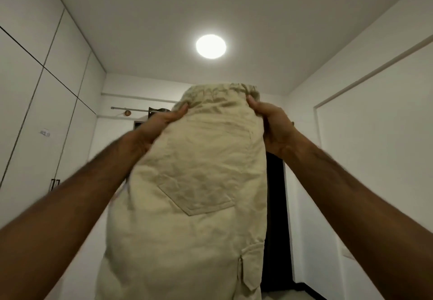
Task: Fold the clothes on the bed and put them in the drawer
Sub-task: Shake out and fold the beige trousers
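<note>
Here the trousers [194, 196] hang in the air in front of the person, held up high by the waistband with the back pocket facing the camera and the legs dropping out of the bottom of the view. The left hand [157, 131] grips the left end of the waistband, its thumb on the near face and its fingers hidden behind the cloth; the right hand [271, 124] grips the right end, fingers curled round the edge. The view tilts up to the ceiling lamp [210, 46], with wardrobe doors [46, 103] on the left, a white wall on the right and a dark doorway [275, 217] far behind the cloth. Neither the bed nor the drawer shows, so how many clothes are already folded or stored cannot be told. As for this garment, it seems to be at the very start: it is lifted and spread full length, with no fold yet made across it. Left to do, by the look of it: fold it small and put it in the drawer.
</note>
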`<state>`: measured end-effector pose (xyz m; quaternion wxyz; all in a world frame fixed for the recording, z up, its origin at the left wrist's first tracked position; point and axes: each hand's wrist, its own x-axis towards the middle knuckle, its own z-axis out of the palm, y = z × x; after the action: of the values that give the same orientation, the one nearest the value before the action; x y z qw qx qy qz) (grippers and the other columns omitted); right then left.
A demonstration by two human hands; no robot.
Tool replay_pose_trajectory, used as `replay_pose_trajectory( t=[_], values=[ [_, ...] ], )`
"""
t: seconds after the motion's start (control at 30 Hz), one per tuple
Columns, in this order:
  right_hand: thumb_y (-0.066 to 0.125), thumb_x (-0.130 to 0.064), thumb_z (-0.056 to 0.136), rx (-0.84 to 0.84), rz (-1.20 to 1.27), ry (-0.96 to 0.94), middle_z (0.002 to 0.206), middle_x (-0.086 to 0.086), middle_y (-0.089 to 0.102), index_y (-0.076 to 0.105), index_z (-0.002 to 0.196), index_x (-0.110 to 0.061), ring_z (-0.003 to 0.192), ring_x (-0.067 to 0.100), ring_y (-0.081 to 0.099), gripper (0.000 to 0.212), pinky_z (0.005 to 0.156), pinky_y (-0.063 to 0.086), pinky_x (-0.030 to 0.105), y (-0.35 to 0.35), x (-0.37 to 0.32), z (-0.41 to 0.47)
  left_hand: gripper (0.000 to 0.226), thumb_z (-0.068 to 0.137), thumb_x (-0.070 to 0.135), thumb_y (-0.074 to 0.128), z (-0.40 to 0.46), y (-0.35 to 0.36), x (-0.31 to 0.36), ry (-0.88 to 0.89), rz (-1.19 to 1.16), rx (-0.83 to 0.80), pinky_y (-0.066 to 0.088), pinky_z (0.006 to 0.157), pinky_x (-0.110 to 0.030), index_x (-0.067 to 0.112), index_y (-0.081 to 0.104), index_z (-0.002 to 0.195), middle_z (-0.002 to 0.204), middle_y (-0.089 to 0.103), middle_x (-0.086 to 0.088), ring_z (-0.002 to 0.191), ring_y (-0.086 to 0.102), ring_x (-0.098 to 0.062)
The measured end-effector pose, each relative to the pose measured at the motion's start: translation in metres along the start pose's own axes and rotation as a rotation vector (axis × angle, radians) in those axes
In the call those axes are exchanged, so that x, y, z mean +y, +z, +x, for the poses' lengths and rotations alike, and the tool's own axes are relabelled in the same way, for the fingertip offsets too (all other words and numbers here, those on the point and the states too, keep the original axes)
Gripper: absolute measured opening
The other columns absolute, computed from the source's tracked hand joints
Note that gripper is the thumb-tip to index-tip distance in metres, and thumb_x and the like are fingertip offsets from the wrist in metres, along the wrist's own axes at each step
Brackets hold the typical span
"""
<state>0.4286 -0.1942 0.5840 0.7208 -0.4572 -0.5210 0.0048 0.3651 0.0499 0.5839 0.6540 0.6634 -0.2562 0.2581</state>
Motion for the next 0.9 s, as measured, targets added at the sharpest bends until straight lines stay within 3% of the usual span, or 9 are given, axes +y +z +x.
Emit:
replay_pose_trajectory(
  t=[0.13, 0.23, 0.43, 0.53, 0.63, 0.73, 0.8, 0.87, 0.9],
  values=[
    [0.045, -0.019, 0.102, -0.01, 0.093, -0.084, 0.099, 0.014, 0.073, 0.066, 0.113, 0.0, 0.092, 0.027, 0.071, 0.031, 0.088, 0.059, 0.038, 0.011, -0.004, 0.002, 0.05, 0.104, 0.019, 0.046, 0.003, 0.007, 0.006, 0.13, 0.032, 0.042, 0.057, 0.065, -0.018, 0.016, 0.081, 0.068, 0.078, 0.076, 0.004, 0.075, 0.072, -0.006],
    [0.047, -0.015, 0.102, 0.112, 0.045, -0.023, 0.105, 0.016, 0.07, 0.06, 0.126, 0.006, 0.088, 0.027, 0.071, 0.034, 0.078, 0.061, 0.035, -0.01, 0.021, -0.004, 0.062, 0.105, 0.011, 0.041, 0.006, 0.016, -0.03, 0.093, 0.121, 0.044, 0.055, 0.061, -0.016, 0.024, 0.079, 0.057, 0.071, 0.075, 0.009, 0.066, 0.071, -0.001],
    [0.059, -0.009, 0.099, 0.308, -0.245, 0.194, 0.121, 0.017, 0.069, 0.054, 0.134, 0.006, 0.107, 0.027, 0.069, 0.038, 0.088, 0.059, 0.037, -0.13, 0.127, -0.06, 0.015, 0.099, 0.02, 0.059, 0.024, 0.027, -0.191, -0.115, 0.302, -0.043, 0.058, 0.072, -0.023, 0.016, 0.073, 0.1, 0.088, 0.077, 0.004, 0.081, 0.072, -0.008],
    [0.063, -0.006, 0.097, 0.288, -0.436, 0.308, 0.119, 0.015, 0.069, 0.054, 0.134, 0.0, 0.106, 0.025, 0.07, 0.038, 0.081, 0.06, 0.036, -0.194, 0.174, -0.106, 0.018, 0.093, 0.021, 0.067, 0.024, 0.044, -0.278, -0.176, 0.427, -0.154, 0.057, 0.083, -0.024, 0.02, 0.071, 0.111, 0.105, 0.076, 0.005, 0.099, 0.071, -0.01],
    [0.067, 0.0, 0.092, 0.256, -0.62, 0.467, 0.106, 0.009, 0.068, 0.06, 0.121, -0.008, 0.096, 0.02, 0.07, 0.031, 0.074, 0.059, 0.036, -0.254, 0.233, -0.164, 0.014, 0.091, 0.018, 0.072, 0.022, 0.065, -0.381, -0.249, 0.602, -0.315, 0.055, 0.085, -0.025, 0.022, 0.073, 0.104, 0.101, 0.075, 0.007, 0.099, 0.069, -0.007],
    [0.068, 0.0, 0.091, 0.256, -0.771, 0.689, 0.091, 0.002, 0.065, 0.06, 0.101, -0.017, 0.083, 0.015, 0.067, 0.021, 0.067, 0.057, 0.034, -0.305, 0.299, -0.22, 0.024, 0.089, 0.03, 0.073, 0.006, 0.094, -0.48, -0.268, 0.988, -0.415, 0.048, 0.094, -0.032, 0.025, 0.073, 0.113, 0.107, 0.065, -0.004, 0.109, 0.059, -0.017],
    [0.071, -0.009, 0.09, 0.197, -0.952, 0.778, 0.09, 0.0, 0.063, 0.06, 0.094, -0.021, 0.087, 0.02, 0.067, 0.017, 0.069, 0.058, 0.035, -0.329, 0.332, -0.242, 0.033, 0.09, 0.041, 0.067, -0.005, 0.115, -0.53, -0.331, 1.11, -0.406, 0.051, 0.091, -0.038, 0.031, 0.069, 0.121, 0.112, 0.07, -0.004, 0.112, 0.063, -0.026],
    [0.072, -0.014, 0.089, 0.075, -1.225, 0.759, 0.086, -0.007, 0.059, 0.058, 0.085, -0.022, 0.089, 0.022, 0.06, 0.016, 0.062, 0.042, 0.02, -0.349, 0.35, -0.255, 0.036, 0.091, 0.049, 0.06, -0.009, 0.137, -0.576, -0.398, 1.178, -0.351, 0.052, 0.086, -0.04, 0.033, 0.065, 0.123, 0.115, 0.072, -0.005, 0.109, 0.065, -0.031],
    [0.072, -0.014, 0.089, 0.025, -1.335, 0.741, 0.087, -0.006, 0.057, 0.06, 0.086, -0.019, 0.09, 0.022, 0.057, 0.014, 0.059, 0.034, 0.023, -0.359, 0.359, -0.26, 0.034, 0.092, 0.047, 0.058, -0.011, 0.149, -0.6, -0.416, 1.167, -0.337, 0.054, 0.082, -0.04, 0.029, 0.066, 0.12, 0.111, 0.073, -0.007, 0.103, 0.068, -0.031]
  ],
)
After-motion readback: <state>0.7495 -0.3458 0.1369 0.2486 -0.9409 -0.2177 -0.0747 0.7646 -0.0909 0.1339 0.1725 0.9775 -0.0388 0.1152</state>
